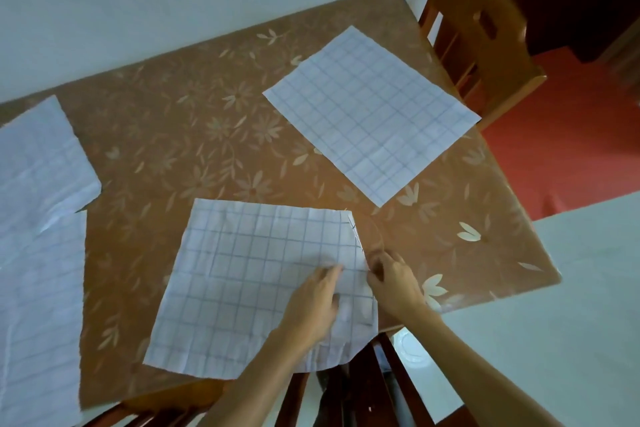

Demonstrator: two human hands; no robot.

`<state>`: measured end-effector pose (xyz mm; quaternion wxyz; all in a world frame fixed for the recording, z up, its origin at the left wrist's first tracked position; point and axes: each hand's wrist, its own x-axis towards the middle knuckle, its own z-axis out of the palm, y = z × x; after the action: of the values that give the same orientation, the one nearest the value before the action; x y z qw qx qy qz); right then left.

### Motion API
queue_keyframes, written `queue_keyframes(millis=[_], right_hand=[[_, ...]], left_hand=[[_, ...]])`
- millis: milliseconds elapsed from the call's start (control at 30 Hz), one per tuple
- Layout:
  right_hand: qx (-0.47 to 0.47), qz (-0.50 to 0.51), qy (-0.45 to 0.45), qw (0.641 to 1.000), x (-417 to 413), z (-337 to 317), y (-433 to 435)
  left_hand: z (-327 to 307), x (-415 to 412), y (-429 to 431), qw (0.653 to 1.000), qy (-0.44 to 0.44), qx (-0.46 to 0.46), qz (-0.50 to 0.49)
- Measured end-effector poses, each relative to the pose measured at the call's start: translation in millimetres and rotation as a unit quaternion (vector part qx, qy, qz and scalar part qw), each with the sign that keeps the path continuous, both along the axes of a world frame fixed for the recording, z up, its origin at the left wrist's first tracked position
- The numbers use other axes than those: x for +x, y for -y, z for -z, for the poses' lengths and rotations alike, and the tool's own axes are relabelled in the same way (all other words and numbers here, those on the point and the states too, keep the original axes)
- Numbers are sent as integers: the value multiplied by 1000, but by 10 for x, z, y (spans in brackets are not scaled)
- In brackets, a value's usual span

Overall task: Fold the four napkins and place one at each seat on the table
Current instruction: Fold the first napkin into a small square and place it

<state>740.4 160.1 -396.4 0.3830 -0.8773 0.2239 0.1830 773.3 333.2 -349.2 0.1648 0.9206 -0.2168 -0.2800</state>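
The table point(173, 121) carried all four napkins unfolded: the upper left napkin point(38, 156) and lower left napkin point(38, 305) lay well left of the fingers, the far napkin point(370, 114) beyond them, and the near napkin point(242, 270) directly beneath them. The left hand point(315, 302) pressed it with straight fingers, while the right hand point(391, 282) curled its fingers on the right edge, seemingly pinching it. By my judgement the first fold was only starting, with every placement left.

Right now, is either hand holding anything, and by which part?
The right hand appears to pinch the near napkin at its right edge. The left hand only presses flat on it, gripping nothing.
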Motion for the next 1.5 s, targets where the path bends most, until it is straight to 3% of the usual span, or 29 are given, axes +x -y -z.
queue_keyframes(millis=[167,267,400,533,800,900,1033,1133,1333,1500], right_hand=[[87,-48,133,986,130,-464,-27],[81,-121,200,969,228,-891,-124],[74,-167,248,952,329,-1414,-326],[56,-134,252,957,310,-1806,-518],[-100,-99,278,950,298,-2537,-646],[-136,-101,297,940,371,-2889,-700],[-162,-98,360,914,479,-3368,-841],[-174,-96,406,892,536,-3670,-995],[-181,-122,459,861,550,-3940,-1427],[-179,-161,491,837,522,-4068,-1689]], left_hand=[[-355,463,-102,985,131,-110,4],[-733,742,-116,962,227,-108,108],[-1104,898,-267,892,346,-111,268],[-1421,1029,-570,880,384,-161,230],[-2202,1302,-1304,846,474,-177,169],[-2596,1326,-1519,849,468,-187,159],[-3093,1252,-1731,895,383,-202,104],[-3336,1211,-1838,904,378,-185,75],[-3572,1178,-1996,914,349,-208,7],[-3632,1058,-2100,937,318,-143,12]])
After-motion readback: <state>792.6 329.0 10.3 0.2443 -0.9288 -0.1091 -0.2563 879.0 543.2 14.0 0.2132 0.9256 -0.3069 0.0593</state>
